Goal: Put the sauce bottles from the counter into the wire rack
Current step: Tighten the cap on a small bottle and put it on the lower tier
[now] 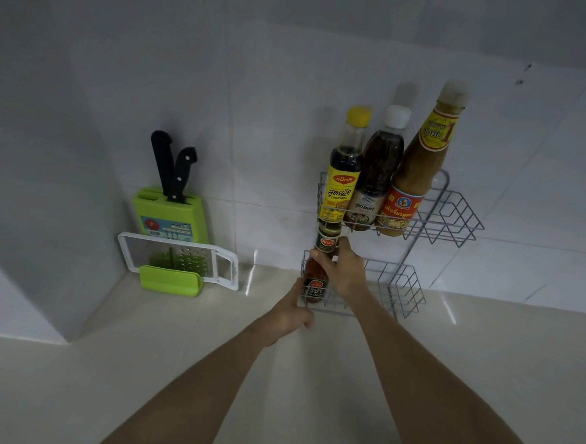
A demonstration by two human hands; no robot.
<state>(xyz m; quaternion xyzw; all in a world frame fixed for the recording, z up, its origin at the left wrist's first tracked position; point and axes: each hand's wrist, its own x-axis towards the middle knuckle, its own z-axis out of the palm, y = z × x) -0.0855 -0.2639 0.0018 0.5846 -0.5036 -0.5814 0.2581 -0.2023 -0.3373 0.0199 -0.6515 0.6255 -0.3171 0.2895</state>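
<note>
A two-tier wire rack [453,214] hangs on the tiled wall above the counter. Its upper basket holds three upright bottles: a dark sauce with a yellow cap [344,177], a dark one with a white cap [378,172], and a tall tan sauce with a red label [418,167]. In the left end of the lower basket [400,290] stands a red chili sauce bottle [315,278] with a green neck label. My right hand [341,271] grips this bottle at its shoulder. My left hand [294,316] holds the front left corner of the lower basket.
A green knife block [170,214] with two black-handled knives stands against the wall at the left. A white-framed grater [179,257] leans in front of it on a green stand. Beige counter [173,369] lies below; a white wall projection is at the far left.
</note>
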